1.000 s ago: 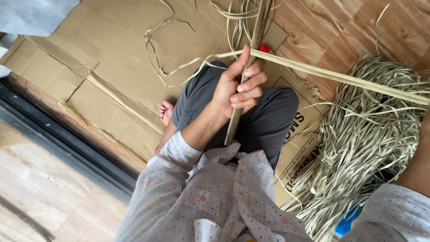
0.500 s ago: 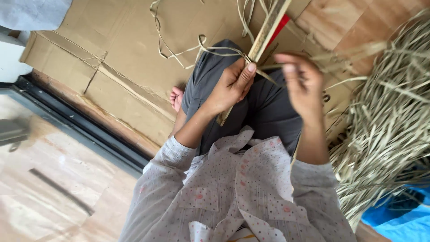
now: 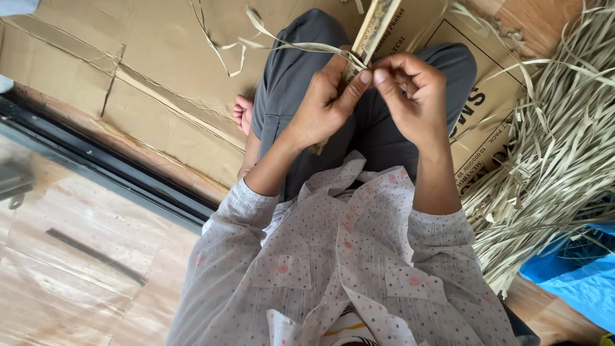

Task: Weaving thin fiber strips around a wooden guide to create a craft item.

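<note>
The left hand is closed around a flat wooden stick, with the thumb pressed on it, and the stick goes up toward 1 o'clock over the lap. The right hand is just at 3 o'clock of the left one, its fingertips pinched together at the stick, almost touching the left thumb. A thin pale strip runs from this pinch toward 10 o'clock over the grey trousers. Flattened cardboard lies below, and a pile of dry strips is at 3 o'clock.
</note>
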